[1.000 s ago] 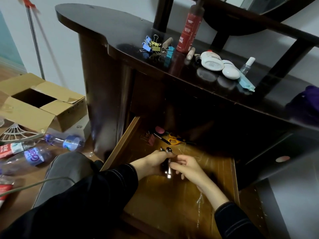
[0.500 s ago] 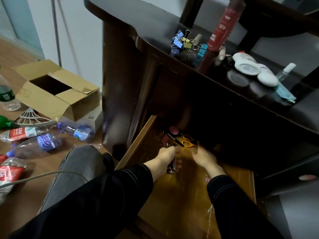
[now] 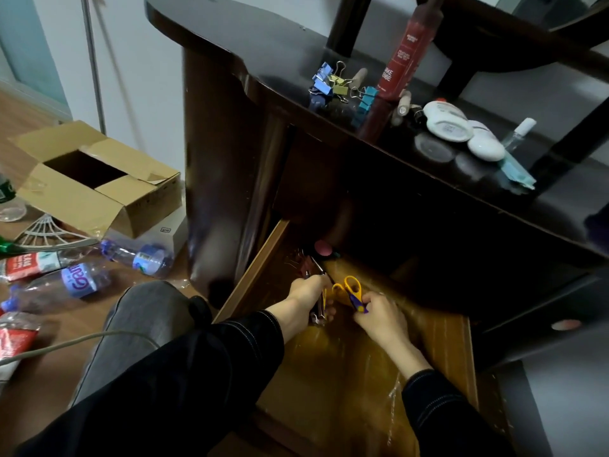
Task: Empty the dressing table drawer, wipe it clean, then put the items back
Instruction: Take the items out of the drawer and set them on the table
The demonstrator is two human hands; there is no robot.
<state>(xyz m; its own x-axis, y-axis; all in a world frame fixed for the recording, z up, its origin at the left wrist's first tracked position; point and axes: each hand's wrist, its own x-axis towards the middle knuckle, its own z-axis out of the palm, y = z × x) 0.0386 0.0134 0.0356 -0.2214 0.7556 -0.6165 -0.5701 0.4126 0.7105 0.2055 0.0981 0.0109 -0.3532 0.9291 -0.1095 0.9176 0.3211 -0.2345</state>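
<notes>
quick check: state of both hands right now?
left hand: closed round small dark and silver items, too small to identify.
right hand: closed, holding the yellow scissors.

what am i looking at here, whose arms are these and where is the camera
There is no machine here. A person wears one camera on the head, and it looks down at their own two hands. They reach into the open wooden drawer of a dark dressing table. The left hand grips a bundle of small metal tools. The right hand holds yellow scissors. On the tabletop lie binder clips, a red bottle and white cases.
</notes>
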